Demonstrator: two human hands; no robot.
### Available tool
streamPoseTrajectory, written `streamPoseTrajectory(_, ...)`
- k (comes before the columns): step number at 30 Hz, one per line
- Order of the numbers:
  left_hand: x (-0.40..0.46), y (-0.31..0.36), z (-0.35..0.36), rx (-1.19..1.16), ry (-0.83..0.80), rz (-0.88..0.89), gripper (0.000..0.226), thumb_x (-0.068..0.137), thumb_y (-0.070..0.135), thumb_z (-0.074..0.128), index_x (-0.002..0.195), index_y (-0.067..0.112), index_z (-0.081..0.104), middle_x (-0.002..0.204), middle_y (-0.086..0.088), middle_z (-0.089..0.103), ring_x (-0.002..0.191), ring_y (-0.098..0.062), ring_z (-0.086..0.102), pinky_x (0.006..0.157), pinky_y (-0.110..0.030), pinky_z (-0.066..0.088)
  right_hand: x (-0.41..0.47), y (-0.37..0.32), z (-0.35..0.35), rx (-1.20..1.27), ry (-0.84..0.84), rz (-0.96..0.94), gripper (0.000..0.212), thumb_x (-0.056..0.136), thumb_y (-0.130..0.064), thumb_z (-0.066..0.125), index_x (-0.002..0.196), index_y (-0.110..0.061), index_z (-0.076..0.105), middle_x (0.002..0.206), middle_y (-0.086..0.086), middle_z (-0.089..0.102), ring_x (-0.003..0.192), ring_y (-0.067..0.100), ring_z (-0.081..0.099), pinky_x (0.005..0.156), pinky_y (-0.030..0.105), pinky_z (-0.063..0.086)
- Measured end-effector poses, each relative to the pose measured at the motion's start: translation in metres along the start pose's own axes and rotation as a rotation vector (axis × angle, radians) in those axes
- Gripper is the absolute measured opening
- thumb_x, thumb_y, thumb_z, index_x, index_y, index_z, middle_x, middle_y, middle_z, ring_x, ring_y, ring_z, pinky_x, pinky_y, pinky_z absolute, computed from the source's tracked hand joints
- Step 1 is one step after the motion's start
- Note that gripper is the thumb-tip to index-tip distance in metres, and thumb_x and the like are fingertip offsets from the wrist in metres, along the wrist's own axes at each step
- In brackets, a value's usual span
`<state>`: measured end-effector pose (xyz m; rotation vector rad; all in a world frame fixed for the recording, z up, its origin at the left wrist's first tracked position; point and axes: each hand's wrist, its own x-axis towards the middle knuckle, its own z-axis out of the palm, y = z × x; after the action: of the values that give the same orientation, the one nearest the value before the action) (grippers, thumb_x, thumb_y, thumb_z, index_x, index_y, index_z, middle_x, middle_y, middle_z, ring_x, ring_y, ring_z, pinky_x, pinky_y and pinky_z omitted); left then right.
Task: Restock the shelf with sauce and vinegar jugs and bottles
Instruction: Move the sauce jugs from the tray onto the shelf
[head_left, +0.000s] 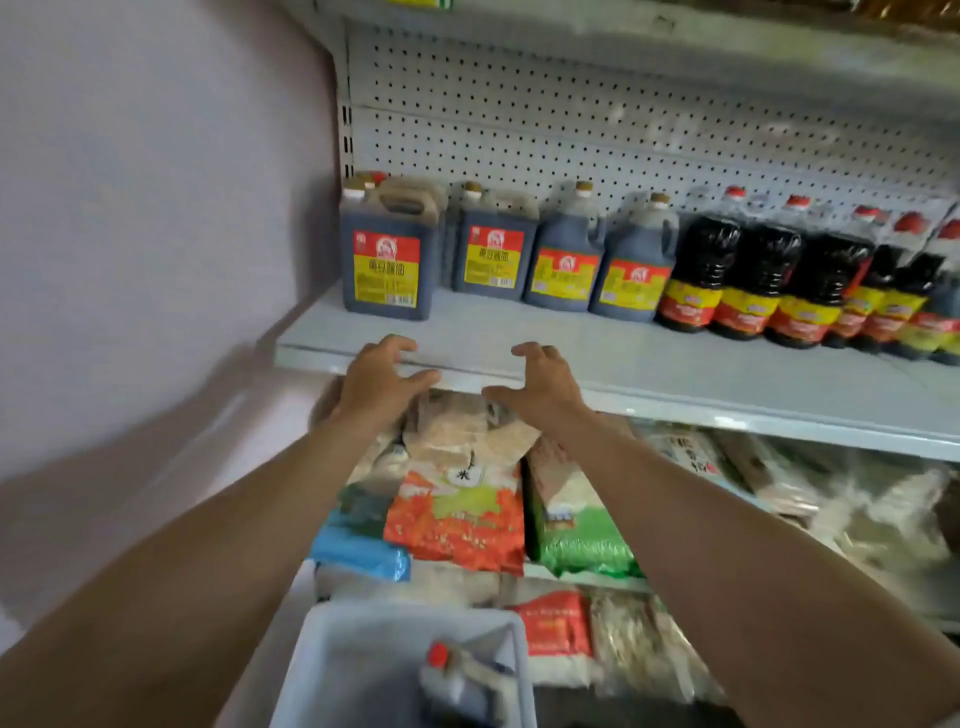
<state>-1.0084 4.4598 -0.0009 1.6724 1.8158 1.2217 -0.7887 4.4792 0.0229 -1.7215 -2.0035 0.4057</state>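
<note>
Both hands, left hand (379, 376) and right hand (540, 382), hover empty with fingers loosely spread near the shelf (623, 364) edge, jugs (387, 260) beyond.

shelf (519, 343) front strip bare, jugs (493, 249) crowd the back

left hand (376, 382): bare, no glove, ring or watch seen | right hand (540, 387): bare, likewise unadorned | forearms: bare to the frame edge at 7 and 5 o'clock, no sleeve in view
</note>
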Motion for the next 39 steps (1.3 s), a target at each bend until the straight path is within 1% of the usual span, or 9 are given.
streamPoseTrajectory(4,-0.076,-0.021,0.030,0.099,-0.012,-0.027,0.037,0.081,0.042,0.078,0.105,0.016,0.071,0.092,0.003,0.065,0.097,-0.026,0.065,0.074,-0.030,0.042,-0.058,0.047,0.023,-0.019,-0.068,0.050,0.080,0.080,-0.051,0.078,0.142,-0.013,0.046,0.142,0.014,0.046,0.130,0.032,0.046,0.101,0.037,0.042)
streamPoseTrajectory(7,-0.132,-0.043,0.057,0.096,-0.172,-0.164,0.044,0.088,0.043,0.072,0.121,0.014,0.068,0.118,-0.006,0.070,0.113,-0.026,0.063,0.093,-0.033,0.045,-0.102,0.089,0.046,-0.010,-0.178,0.117,0.082,0.080,-0.052,0.078,0.144,-0.013,0.044,0.147,0.014,0.045,0.128,0.033,0.050,0.097,0.037,0.044)
streamPoseTrajectory(13,-0.245,-0.112,0.110,0.144,-0.450,-0.406,0.049,0.091,0.051,0.063,0.132,0.023,0.060,0.133,-0.002,0.063,0.120,-0.021,0.058,0.092,-0.029,0.040,-0.194,0.182,0.126,0.056,-0.427,0.292,0.058,0.082,-0.051,0.076,0.126,-0.016,0.061,0.128,0.012,0.060,0.096,0.024,0.064,0.072,0.024,0.044)
streamPoseTrajectory(19,-0.325,-0.181,0.150,0.208,-0.677,-0.629,0.060,0.094,0.055,0.058,0.143,0.023,0.048,0.148,-0.006,0.049,0.134,-0.029,0.046,0.107,-0.035,0.036,-0.267,0.237,0.212,0.152,-0.662,0.389,0.053,0.088,-0.055,0.068,0.131,-0.022,0.061,0.133,0.007,0.063,0.120,0.026,0.059,0.095,0.032,0.045)
streamPoseTrajectory(22,-0.342,-0.206,0.169,0.136,-0.705,-0.662,0.058,0.094,0.053,0.059,0.140,0.018,0.051,0.140,-0.005,0.055,0.128,-0.025,0.051,0.107,-0.031,0.040,-0.284,0.254,0.241,0.222,-0.661,0.411,0.051,0.090,-0.052,0.068,0.133,-0.026,0.060,0.136,0.006,0.061,0.124,0.028,0.057,0.101,0.037,0.045)
streamPoseTrajectory(25,-0.349,-0.222,0.189,0.000,-0.650,-0.691,0.052,0.094,0.030,0.067,0.138,0.012,0.049,0.123,0.001,0.057,0.110,-0.016,0.057,0.081,-0.005,0.040,-0.292,0.264,0.263,0.337,-0.642,0.434,0.051,0.091,-0.047,0.069,0.137,-0.031,0.056,0.144,0.003,0.054,0.129,0.025,0.053,0.104,0.038,0.045)
streamPoseTrajectory(29,-0.347,-0.246,0.210,-0.119,-0.666,-0.724,0.067,0.091,0.024,0.071,0.148,0.015,0.037,0.135,-0.004,0.055,0.128,-0.023,0.053,0.089,-0.025,0.043,-0.297,0.271,0.290,0.426,-0.611,0.447,0.050,0.090,-0.045,0.070,0.137,-0.035,0.056,0.141,-0.002,0.057,0.129,0.019,0.052,0.096,0.030,0.044)
streamPoseTrajectory(34,-0.349,-0.268,0.225,-0.264,-0.648,-0.746,0.083,0.090,0.004,0.069,0.156,0.014,0.020,0.138,-0.010,0.052,0.125,-0.017,0.050,0.098,-0.021,0.040,-0.308,0.276,0.312,0.579,-0.566,0.520,0.045,0.089,-0.042,0.073,0.131,-0.045,0.057,0.139,-0.011,0.057,0.125,0.011,0.055,0.072,0.016,0.046)
streamPoseTrajectory(39,-0.346,-0.290,0.224,-0.296,-0.695,-0.721,0.081,0.087,-0.004,0.070,0.153,0.011,0.025,0.128,-0.007,0.054,0.115,-0.014,0.052,0.086,-0.009,0.045,-0.308,0.283,0.322,0.638,-0.591,0.538,0.053,0.089,-0.041,0.073,0.137,-0.047,0.052,0.146,-0.009,0.051,0.131,0.014,0.049,0.096,0.029,0.049)
